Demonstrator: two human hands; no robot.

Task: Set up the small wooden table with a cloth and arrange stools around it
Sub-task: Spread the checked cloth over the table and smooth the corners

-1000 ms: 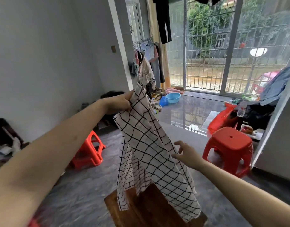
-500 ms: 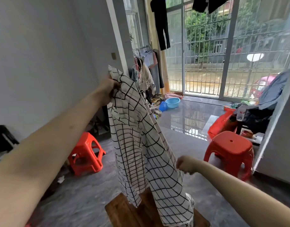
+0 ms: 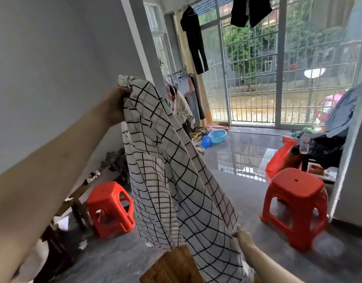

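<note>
My left hand (image 3: 116,106) and right hand (image 3: 244,238) pinch the white black-checked cloth (image 3: 176,176), hanging unspread above the small wooden table (image 3: 172,266); two red plastic stools (image 3: 111,209) stand apart, unarranged.

Grey wall (image 3: 53,58) at 9 to 11 o'clock. Glossy grey floor (image 3: 243,180) reflecting daylight. Barred glass doors (image 3: 257,78) at 12 to 2 o'clock, trees outside. Black clothes (image 3: 194,37) hanging at 12 o'clock. Blue basin (image 3: 217,136) mid-floor by doors. Clothes rack (image 3: 182,86) at centre. Clutter pile (image 3: 327,139) at 3 o'clock.
</note>
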